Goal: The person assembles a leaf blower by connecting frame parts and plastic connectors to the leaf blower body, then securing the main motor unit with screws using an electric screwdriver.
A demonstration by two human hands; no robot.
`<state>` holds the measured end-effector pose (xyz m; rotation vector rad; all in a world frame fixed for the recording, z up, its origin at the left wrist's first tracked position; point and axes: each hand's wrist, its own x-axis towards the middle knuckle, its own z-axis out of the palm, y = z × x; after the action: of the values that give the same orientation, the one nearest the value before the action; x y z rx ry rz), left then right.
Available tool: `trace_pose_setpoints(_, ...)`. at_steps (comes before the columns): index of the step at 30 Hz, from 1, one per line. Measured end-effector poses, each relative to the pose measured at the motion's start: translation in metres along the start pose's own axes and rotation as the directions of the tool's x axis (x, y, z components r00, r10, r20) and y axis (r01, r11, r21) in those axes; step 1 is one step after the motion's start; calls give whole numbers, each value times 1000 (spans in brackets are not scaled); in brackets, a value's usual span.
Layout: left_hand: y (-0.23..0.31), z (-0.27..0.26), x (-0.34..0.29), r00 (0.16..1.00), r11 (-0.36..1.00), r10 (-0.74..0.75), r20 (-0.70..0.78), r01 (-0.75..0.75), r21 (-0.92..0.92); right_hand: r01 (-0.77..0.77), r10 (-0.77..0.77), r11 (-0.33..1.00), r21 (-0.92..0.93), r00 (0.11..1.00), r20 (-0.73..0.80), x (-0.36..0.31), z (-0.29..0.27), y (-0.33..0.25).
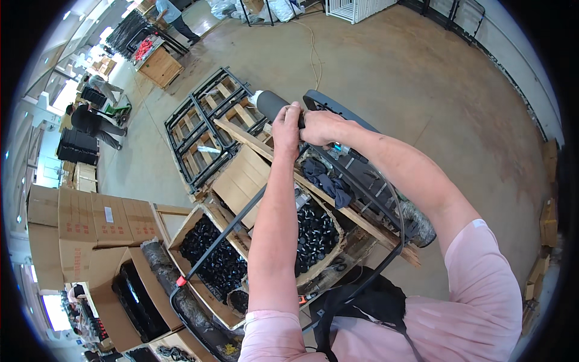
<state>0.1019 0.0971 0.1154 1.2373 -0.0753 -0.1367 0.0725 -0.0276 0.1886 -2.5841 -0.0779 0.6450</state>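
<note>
Out ahead of me, both hands meet at a dark grey foam roller pad [269, 104] with whitish material at its far end. My left hand [286, 130] is closed on the pad's near end, thumb up. Right beside it, my right hand [325, 128] is closed round the same near end, its fingertips partly hidden. Beyond my right wrist lies a long dark padded piece [338, 107]. A bent black metal tube frame [226, 231] runs across below my arms, with a red piece [181, 281] on its left side.
Wooden boxes hold many small black parts [211, 247]. Dark cloth [329, 181] lies near a plank [362, 224]. Stacked black frames [205, 130] rest on a pallet ahead. Cartons [108, 220] stand left, one with long black pieces [137, 301]. Several people are farther off, one in dark clothes [93, 123].
</note>
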Motion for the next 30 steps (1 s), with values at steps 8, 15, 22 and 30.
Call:
trace_pose_setpoints(8, -5, -4, 1, 999, 999, -34, -10, 33, -31, -119, 117, 992, 47, 992, 57, 7, 1, -4)
trace_pose_setpoints(15, -9, -2, -2, 1000, 999, -12, -2, 12, -44, -109, 103, 989, 96, 992, 71, 25, 5, 2)
trace_pose_setpoints(22, -7, -2, -1, 993, 990, 53, -107, -38, 136, -122, 118, 985, 121, 992, 41, 18, 2, -7)
trace_pose_setpoints(30, -19, -34, -83, 879, 920, 291, -377, -149, 363, -130, 126, 980, 152, 991, 39, 24, 6, -5)
